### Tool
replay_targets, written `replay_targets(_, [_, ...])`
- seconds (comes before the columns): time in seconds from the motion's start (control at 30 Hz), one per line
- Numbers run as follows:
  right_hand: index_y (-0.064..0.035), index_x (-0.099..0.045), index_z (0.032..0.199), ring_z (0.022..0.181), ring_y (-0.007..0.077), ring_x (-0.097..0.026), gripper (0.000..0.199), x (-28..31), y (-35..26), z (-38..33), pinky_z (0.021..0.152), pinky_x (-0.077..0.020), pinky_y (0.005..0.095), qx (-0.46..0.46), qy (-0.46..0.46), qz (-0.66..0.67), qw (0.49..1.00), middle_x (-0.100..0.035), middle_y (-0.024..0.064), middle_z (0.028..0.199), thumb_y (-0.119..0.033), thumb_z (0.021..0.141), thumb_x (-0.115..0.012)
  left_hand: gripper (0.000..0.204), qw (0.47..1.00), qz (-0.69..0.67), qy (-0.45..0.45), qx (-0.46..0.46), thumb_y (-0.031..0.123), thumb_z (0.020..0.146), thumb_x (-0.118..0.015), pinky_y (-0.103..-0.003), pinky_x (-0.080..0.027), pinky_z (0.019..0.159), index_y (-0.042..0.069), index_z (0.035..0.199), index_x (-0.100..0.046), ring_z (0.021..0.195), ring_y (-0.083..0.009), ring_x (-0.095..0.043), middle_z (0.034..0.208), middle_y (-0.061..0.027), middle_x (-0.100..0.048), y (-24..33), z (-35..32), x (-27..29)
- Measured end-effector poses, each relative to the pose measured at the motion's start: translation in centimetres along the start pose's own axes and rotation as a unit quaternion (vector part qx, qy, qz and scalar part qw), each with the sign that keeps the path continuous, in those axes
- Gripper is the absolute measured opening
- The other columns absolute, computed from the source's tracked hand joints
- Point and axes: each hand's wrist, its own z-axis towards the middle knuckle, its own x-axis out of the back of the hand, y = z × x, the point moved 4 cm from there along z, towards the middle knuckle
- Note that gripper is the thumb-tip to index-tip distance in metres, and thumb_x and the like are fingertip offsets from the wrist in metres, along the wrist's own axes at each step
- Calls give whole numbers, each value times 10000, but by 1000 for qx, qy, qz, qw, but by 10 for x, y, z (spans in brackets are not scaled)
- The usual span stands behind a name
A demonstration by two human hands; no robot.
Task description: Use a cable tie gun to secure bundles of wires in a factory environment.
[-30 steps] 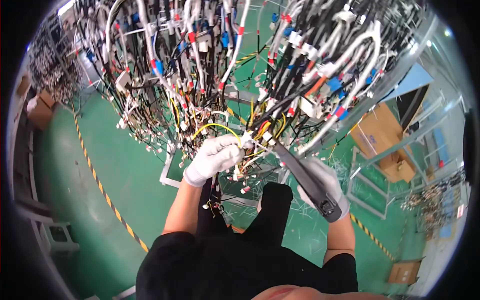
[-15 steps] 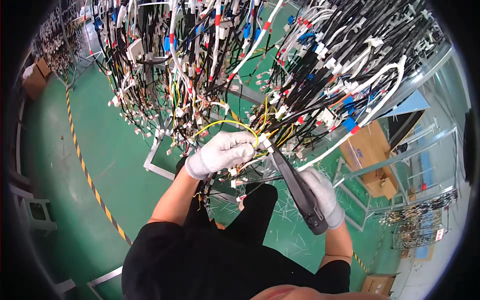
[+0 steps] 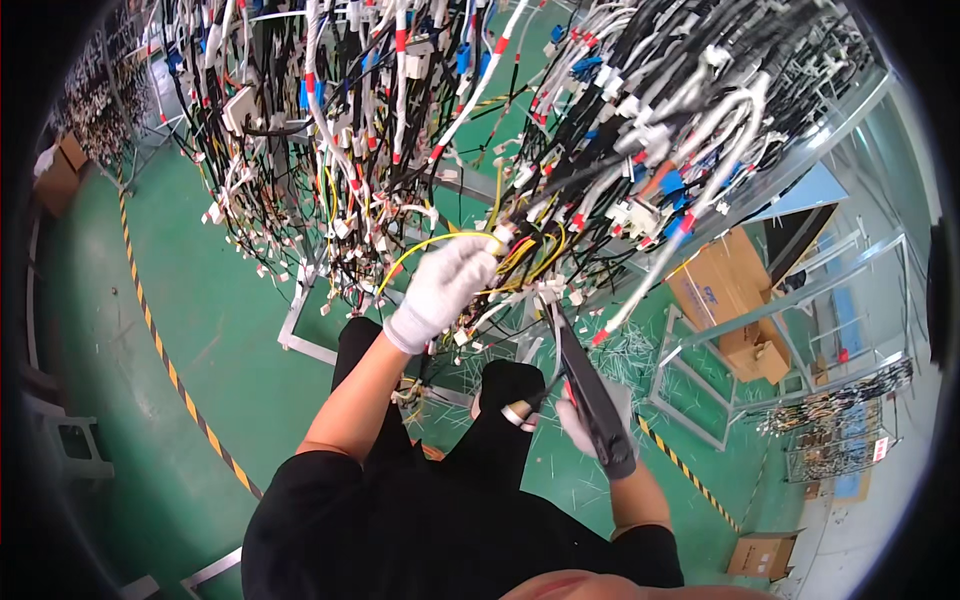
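Note:
My left hand, in a white glove, has its fingers closed at a white connector on a bundle of wires. A yellow wire arches over this hand, and more yellow wires loop out to its right. My right hand, also gloved, is wrapped round the grip of a long black cable tie gun. The gun's narrow nose points up and left, below the yellow wires and apart from the connector. Part of the right hand is hidden behind the gun.
Dense wire harnesses hang ahead on a metal frame. More black and white harnesses crowd the right. Cut white strips litter the green floor. Cardboard boxes and a metal rack stand right; a grey stool stands left.
My right hand has drawn the cable tie gun down and away from the connector. My left hand stays on the wires. The white-sleeved harness at right is swinging and blurred.

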Motion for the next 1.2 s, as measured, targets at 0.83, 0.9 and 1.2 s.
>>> replay_targets(0.83, [9, -592, 1133, 856, 194, -616, 411, 30, 26, -17, 811, -490, 314, -55, 211, -44, 975, -629, 76, 938, -132, 783, -754, 684, 977, 79, 140, -140, 304, 938, -643, -411, -358, 1119, -35, 1456, -353, 1348, -343, -450, 1409, -236, -480, -33, 70, -22])
replay_targets(0.9, [8, -600, 1120, 869, 191, -615, 399, 22, 13, -8, 833, -486, 316, -48, 195, -12, 980, -631, 71, 941, -125, 774, -748, 614, 978, 176, 102, 48, 291, 938, -613, -424, -411, 1035, -38, 1412, -404, 1219, -380, -531, 1276, -263, -556, -80, 92, -15])
replay_targets(1.2, [-7, -613, 1102, 837, 111, -591, 324, 13, 44, 12, 775, -486, 260, -101, 114, 51, 987, -619, 16, 910, -7, 793, -710, 725, 881, 325, -149, -309, 298, 814, -741, -470, -397, 1081, -1, 1404, -445, 1251, -401, -499, 1356, -234, -490, -69, -7, -113])
